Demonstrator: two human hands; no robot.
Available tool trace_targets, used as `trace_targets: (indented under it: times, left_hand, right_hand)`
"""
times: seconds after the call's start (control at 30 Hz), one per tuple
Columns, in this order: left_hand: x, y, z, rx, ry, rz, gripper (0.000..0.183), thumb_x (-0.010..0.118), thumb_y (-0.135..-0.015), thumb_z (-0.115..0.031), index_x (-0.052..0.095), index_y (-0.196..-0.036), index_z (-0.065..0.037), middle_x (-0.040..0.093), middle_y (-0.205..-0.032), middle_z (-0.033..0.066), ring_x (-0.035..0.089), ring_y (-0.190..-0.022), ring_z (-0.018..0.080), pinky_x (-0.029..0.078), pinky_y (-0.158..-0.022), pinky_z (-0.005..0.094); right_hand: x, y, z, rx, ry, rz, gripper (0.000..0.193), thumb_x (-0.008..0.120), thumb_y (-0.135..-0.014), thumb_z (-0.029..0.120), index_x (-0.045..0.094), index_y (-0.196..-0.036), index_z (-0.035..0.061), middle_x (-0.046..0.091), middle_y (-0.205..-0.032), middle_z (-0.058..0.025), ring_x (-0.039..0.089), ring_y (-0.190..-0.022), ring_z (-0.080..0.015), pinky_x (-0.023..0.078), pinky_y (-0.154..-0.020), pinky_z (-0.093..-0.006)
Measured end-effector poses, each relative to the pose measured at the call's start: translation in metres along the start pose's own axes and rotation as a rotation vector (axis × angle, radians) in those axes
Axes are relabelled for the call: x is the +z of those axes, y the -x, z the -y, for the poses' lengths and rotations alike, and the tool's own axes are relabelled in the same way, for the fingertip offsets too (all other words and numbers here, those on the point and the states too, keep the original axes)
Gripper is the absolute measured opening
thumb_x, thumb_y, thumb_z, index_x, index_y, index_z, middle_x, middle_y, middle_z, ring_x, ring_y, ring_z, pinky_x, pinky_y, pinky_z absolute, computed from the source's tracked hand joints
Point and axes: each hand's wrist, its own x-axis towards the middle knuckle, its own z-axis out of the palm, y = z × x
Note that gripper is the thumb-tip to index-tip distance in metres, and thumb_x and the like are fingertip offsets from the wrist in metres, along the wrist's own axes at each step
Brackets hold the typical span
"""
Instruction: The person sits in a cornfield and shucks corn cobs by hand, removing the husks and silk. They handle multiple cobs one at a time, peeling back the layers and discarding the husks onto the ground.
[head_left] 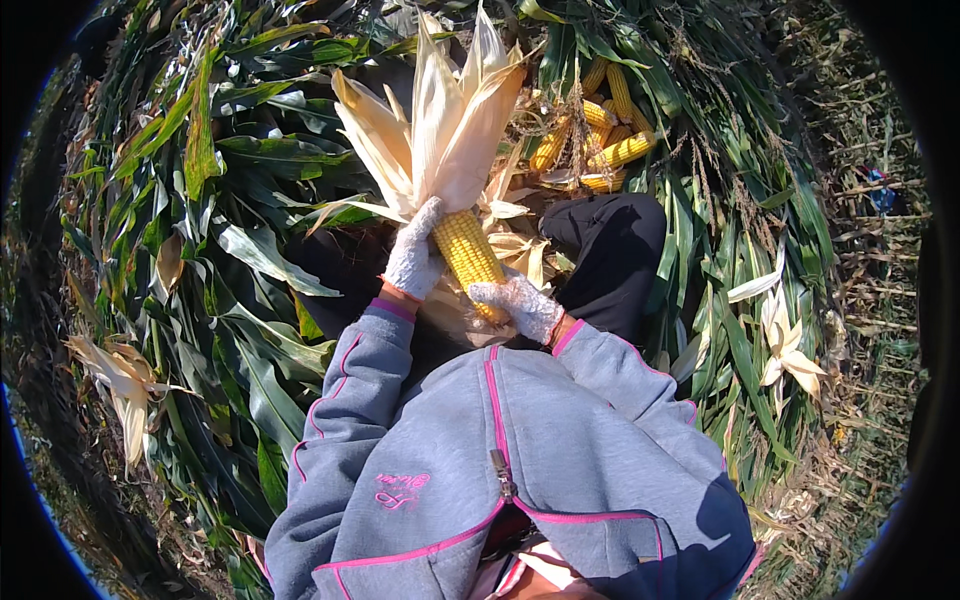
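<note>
An ear of corn (467,252) is held between my gloved hands, its yellow kernels bare along most of its length. Dry, pale husk leaves (452,125) are peeled back and fan out beyond its far end. My left hand (416,255), in a white knit glove, closes around the base where husk meets kernels. At the near end, my right hand (522,303) wraps the tip, its thumb lying on the kernels. Loose husk pieces (520,250) lie beneath the ear, between my legs.
Several husked ears (605,130) are piled beyond my right knee (615,235). Green corn stalks and leaves (270,260) surround me on both sides. Empty-looking husks lie at the far left (125,385) and right (788,340). Stubble ground (870,260) runs along the right edge.
</note>
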Motion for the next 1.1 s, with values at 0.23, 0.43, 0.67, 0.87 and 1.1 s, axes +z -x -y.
trace_targets:
  times: [0.23,0.43,0.67,0.87,1.1]
  left_hand:
    - [0.024,-0.016,0.014,0.095,-0.275,-0.035,0.040,0.073,-0.084,-0.013,0.055,-0.117,0.002,0.066,-0.100,0.0095,0.066,-0.086,0.0196,0.055,-0.072,0.0339]
    - [0.015,-0.030,0.031,0.194,-0.106,-0.149,0.034,0.071,-0.084,-0.014,0.057,-0.111,0.000,0.066,-0.092,0.0086,0.066,-0.078,0.0203,0.055,-0.071,0.0360]
    - [-0.040,-0.025,0.031,-0.080,0.210,-0.243,0.030,0.070,-0.084,-0.023,0.061,-0.106,-0.004,0.065,-0.086,0.0088,0.065,-0.072,0.0243,0.055,-0.068,0.0390]
    - [-0.054,-0.016,0.036,0.069,-0.087,-0.354,0.029,0.070,-0.084,-0.025,0.063,-0.105,-0.006,0.065,-0.088,0.0070,0.063,-0.077,0.0216,0.053,-0.073,0.0377]
    - [-0.058,-0.030,0.053,0.002,-0.105,-0.283,0.031,0.070,-0.083,-0.022,0.062,-0.108,-0.006,0.065,-0.087,0.0077,0.063,-0.074,0.0235,0.054,-0.069,0.0379]
  right_hand:
    - [-0.014,-0.006,0.008,-0.120,0.580,-0.278,0.032,0.068,-0.088,0.019,0.059,-0.114,0.0031,0.063,-0.090,-0.0028,0.060,-0.068,-0.0107,0.052,-0.058,-0.0255]
    - [-0.006,-0.001,0.003,-0.333,0.751,-0.283,0.055,0.078,-0.080,0.023,0.050,-0.119,-0.0024,0.067,-0.100,-0.0125,0.066,-0.086,-0.0210,0.053,-0.075,-0.0320]
    - [0.026,0.041,0.072,-0.637,0.727,-0.419,0.019,0.070,-0.086,0.016,0.064,-0.091,-0.0009,0.066,-0.085,-0.0112,0.064,-0.076,-0.0168,0.051,-0.070,-0.0310]
    - [0.092,0.107,0.107,-1.230,0.315,-0.156,0.003,0.065,-0.079,-0.001,0.064,-0.081,0.0016,0.064,-0.075,-0.0097,0.063,-0.069,-0.0190,0.051,-0.063,-0.0322]
    - [0.143,0.137,0.123,-1.421,0.371,0.069,0.007,0.068,-0.079,0.005,0.064,-0.084,0.0028,0.064,-0.078,-0.0108,0.064,-0.071,-0.0223,0.052,-0.064,-0.0341]
